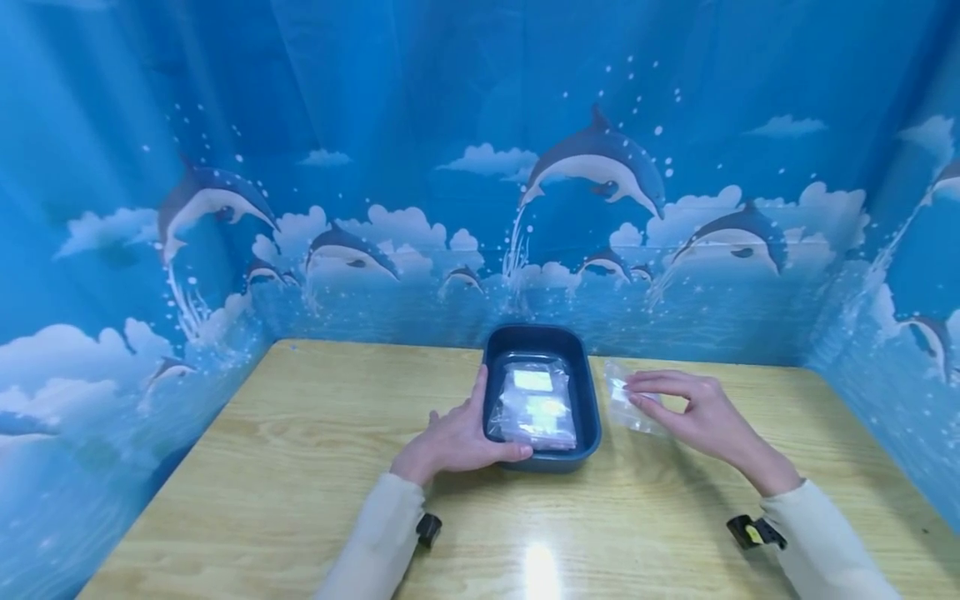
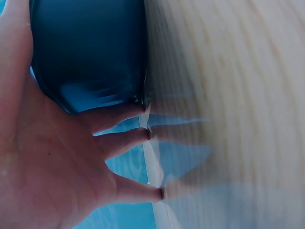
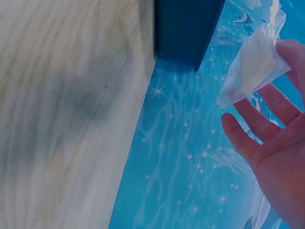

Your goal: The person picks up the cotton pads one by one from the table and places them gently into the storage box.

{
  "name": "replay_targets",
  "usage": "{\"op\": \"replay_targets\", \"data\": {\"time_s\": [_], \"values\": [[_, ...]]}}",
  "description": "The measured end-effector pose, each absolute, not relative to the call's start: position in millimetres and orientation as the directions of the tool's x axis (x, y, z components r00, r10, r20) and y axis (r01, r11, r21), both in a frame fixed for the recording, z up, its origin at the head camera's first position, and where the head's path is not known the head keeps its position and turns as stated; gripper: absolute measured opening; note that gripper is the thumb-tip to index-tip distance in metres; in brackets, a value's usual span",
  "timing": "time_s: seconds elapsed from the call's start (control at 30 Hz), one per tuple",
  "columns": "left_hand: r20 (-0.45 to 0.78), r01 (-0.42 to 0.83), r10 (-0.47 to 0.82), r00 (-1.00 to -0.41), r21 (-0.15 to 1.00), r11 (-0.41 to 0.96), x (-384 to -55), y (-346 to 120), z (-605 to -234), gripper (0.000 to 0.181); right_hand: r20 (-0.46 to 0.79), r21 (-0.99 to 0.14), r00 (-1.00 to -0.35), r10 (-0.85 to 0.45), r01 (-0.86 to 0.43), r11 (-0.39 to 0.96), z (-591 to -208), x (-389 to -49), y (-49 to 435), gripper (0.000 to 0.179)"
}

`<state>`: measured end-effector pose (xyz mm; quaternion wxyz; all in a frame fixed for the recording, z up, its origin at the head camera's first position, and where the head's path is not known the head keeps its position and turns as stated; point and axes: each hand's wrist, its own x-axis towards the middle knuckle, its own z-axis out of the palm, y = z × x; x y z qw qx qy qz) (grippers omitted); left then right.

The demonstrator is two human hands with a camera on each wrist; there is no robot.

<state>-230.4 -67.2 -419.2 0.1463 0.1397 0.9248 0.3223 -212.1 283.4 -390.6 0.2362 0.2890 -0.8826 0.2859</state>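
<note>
A dark blue plastic bin [image 1: 588,408] stands on the table with several clear plastic bags [image 1: 536,408] stacked flat inside. My left hand [image 1: 461,437] rests against its left side, thumb over the near rim. In the left wrist view the other fingers [image 2: 131,143] are straight and spread, their tips at the tabletop beside the bin [image 2: 90,52]. To the right of the bin, my right hand [image 1: 697,412] pinches a small clear plastic bag [image 1: 626,404] between thumb and fingertips. The right wrist view shows this bag [image 3: 255,62] held up off the table, something pale inside it.
The light wood table [image 1: 330,417] extends to both sides of the bin and toward me. A blue curtain [image 1: 420,167] printed with dolphins and clouds encloses the back and sides, close behind the bin. Black straps with small devices [image 1: 750,532] sit at both wrists.
</note>
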Motion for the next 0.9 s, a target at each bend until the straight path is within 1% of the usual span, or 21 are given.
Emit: {"op": "replay_targets", "data": {"time_s": [0.43, 0.53, 0.9], "values": [[-0.180, 0.176, 0.366, -0.913, 0.636, 0.752, -232.8, -68.1, -417.1, 0.140, 0.610, -0.334, -0.659, -0.439, -0.717, 0.612, -387.4, -228.4, 255.5, 0.027], [-0.177, 0.179, 0.366, -0.913, 0.634, 0.752, -232.9, -68.3, -416.8, 0.140, 0.598, -0.341, -0.666, -0.447, -0.716, 0.610, -387.2, -232.7, 248.3, 0.026], [-0.197, 0.157, 0.346, -0.917, 0.619, 0.769, -230.9, -66.2, -417.7, 0.137, 0.478, -0.395, -0.711, -0.516, -0.699, 0.597, -387.0, -244.8, 222.1, 0.021]]}}
